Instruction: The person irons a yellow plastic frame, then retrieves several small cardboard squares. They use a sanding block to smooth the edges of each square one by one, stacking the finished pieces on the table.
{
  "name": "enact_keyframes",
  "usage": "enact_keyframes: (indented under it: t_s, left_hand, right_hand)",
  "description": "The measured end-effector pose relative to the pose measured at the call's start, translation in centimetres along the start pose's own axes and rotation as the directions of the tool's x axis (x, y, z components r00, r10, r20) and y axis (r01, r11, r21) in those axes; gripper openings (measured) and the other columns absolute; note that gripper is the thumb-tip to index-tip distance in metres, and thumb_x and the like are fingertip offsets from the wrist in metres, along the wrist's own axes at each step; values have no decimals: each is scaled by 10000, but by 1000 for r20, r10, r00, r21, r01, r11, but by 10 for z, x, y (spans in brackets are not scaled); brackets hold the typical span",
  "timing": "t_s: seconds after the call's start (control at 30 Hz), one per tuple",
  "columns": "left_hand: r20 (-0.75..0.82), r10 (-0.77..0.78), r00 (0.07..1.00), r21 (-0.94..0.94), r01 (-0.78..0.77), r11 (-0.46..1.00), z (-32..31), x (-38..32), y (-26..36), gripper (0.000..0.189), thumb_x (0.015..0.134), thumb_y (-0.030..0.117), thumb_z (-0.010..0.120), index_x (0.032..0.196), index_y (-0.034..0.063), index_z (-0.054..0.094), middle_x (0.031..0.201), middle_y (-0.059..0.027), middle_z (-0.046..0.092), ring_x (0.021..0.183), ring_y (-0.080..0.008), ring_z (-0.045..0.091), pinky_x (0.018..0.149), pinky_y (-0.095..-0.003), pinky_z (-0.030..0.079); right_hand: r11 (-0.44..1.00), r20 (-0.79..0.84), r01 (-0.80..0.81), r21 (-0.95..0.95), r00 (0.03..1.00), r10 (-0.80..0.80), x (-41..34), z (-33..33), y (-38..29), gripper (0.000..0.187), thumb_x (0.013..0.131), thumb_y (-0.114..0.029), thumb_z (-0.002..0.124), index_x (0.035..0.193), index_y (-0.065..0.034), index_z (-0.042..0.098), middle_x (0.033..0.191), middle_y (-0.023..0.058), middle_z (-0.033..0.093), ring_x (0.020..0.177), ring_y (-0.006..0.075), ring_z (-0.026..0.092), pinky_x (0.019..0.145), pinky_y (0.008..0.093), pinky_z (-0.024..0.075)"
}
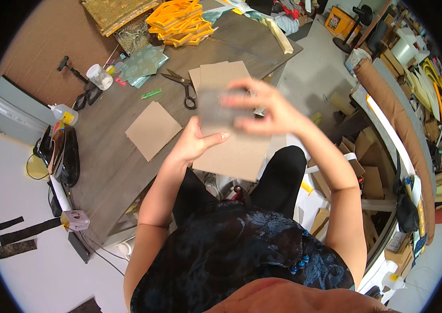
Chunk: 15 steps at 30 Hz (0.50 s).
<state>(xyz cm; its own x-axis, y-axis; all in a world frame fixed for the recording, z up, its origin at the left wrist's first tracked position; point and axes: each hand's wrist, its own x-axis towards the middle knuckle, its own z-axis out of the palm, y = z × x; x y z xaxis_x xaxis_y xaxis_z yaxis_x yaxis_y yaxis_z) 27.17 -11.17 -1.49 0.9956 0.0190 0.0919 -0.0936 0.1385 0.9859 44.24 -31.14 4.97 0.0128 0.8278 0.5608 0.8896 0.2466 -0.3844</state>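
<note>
My left hand (193, 143) is at the left side of a tan cardboard sheet (230, 158) that extends over my lap. Its thumb lies on top of the sheet, and the other fingers are mostly hidden. A grey flat piece (215, 105), blurred by motion, is above the sheet between both hands; its material is unclear. My right hand (264, 107) reaches over that piece from the right, fingers bent and blurred. Whether it grips the piece does not show. Behind lie more cardboard sheets (225, 72), with black-handled scissors (184, 84) beside them.
Cardboard squares (153, 131) lie on the wooden table (107, 156). A green cutter-like tool (151, 93), patterned green sheets (143, 64), a clear jar (100, 76) and stacked yellow frames (180, 23) stand farther back. A squeeze bottle (64, 113) is left. Shelving holding a brown roll (397, 117) runs along the right.
</note>
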Motion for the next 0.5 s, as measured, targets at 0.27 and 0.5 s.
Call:
enact_keyframes:
  t_s: [0.27,0.5]
  left_hand:
    - [-211,-186,960,-74,174,982,-31,44,-30,482,855,35,792,1289,-26,592,1181,-136,708,1039,-230,702,930,-385,571]
    - [-576,-47,816,193,192,962,-87,150,-58,876,787,201,898,1477,-33,411,1253,-198,661,1139,-271,667,929,-392,569]
  right_hand:
    - [868,-594,-356,347,633,497,-60,10,44,464,867,-168,800,1306,-62,694,1253,73,653,1120,161,624,920,287,493]
    - [617,-520,-447,648,333,787,-113,96,41,489,917,-95,761,1381,-20,628,1119,44,693,938,100,629,837,256,503]
